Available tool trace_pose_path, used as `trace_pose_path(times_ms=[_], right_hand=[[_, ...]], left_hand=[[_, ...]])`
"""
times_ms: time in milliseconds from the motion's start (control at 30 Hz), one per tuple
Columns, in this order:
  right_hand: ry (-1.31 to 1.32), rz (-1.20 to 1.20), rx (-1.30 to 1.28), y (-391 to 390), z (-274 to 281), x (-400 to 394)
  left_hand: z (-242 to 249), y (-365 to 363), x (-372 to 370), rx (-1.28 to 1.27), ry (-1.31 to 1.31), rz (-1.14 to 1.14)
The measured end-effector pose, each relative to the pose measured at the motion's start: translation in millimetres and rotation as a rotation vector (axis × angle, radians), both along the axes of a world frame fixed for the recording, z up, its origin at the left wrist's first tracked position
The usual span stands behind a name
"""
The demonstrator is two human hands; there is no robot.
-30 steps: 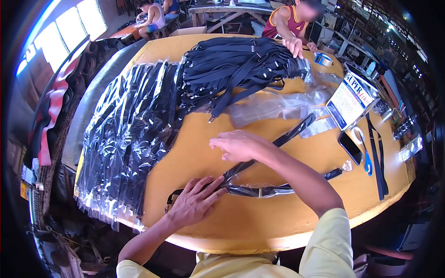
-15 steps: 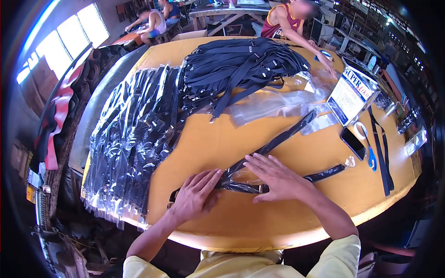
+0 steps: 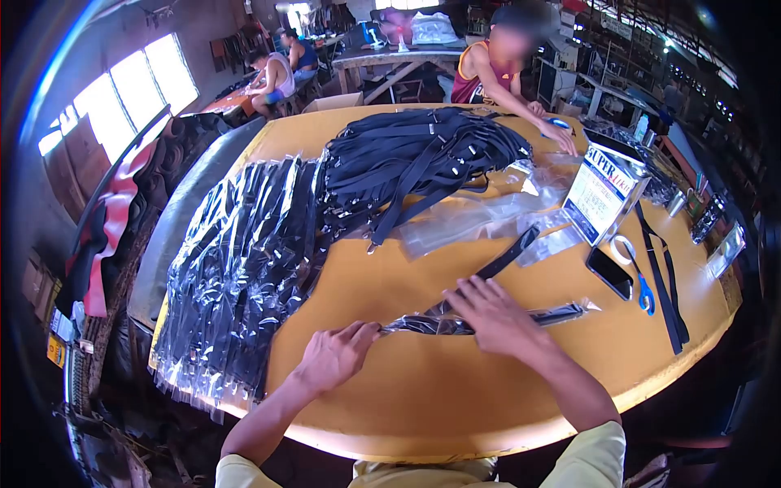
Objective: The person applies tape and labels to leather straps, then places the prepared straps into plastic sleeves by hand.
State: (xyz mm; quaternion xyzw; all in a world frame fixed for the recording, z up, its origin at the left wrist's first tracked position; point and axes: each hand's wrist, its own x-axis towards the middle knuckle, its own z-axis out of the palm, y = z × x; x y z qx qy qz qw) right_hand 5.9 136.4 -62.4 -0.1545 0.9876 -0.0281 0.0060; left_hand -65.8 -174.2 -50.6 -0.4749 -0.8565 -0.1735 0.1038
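A black strap in a clear plastic sleeve (image 3: pixel 423 324) lies across the yellow table (image 3: pixel 390 398) in front of me. My left hand (image 3: pixel 340 355) is closed on the sleeve's left end, thumb against fingers. My right hand (image 3: pixel 494 319) lies over the middle of the sleeve with its fingers stretched out, hiding part of it. The sleeve's right end (image 3: pixel 569 314) sticks out past that hand. Another black strap length (image 3: pixel 508 254) runs diagonally away from under my right fingers; whether it joins the sleeved strap is hidden.
Packed straps (image 3: pixel 236 276) lie in rows at left, beside a heap of loose black straps (image 3: pixel 423 154). Clear plastic sleeves (image 3: pixel 464 220), a printed box (image 3: pixel 604 195), a phone (image 3: pixel 609 272) and blue-handled scissors (image 3: pixel 645 294) are at right. A co-worker (image 3: pixel 496 73) sits across the table.
My left hand has gone from lying flat with fingers extended to gripping the sleeve's left end. The sleeved strap now lies straighter. My view has tilted up slightly.
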Motion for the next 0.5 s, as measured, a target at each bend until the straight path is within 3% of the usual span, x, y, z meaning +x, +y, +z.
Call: trace_pose_path(times_ms=[100,167,233,300,367,433,500], right_hand=[[-0.109,-0.083,-0.042,37,17,1],[-0.261,-0.031,-0.268,51,21,3],[-0.235,0.001,-0.202,43,19,9],[-0.166,0.027,-0.195,20,18,15],[-0.038,0.074,-0.239,16,0,10],[0.012,0.142,-0.252,21,-10,-3],[0.047,0.119,-0.362,30,-14,-11]], left_hand=[[17,-7,-10,-0.045,-0.141,0.037],[20,-14,-19,0.002,-0.312,-0.013],[34,-16,-20,0.112,-0.45,-0.057],[61,-18,-18,-0.022,-0.841,0.061],[67,-23,-20,0.026,-0.902,0.017],[84,-28,-19,0.057,-1.178,0.069],[92,-38,-18,0.11,-1.192,0.049]])
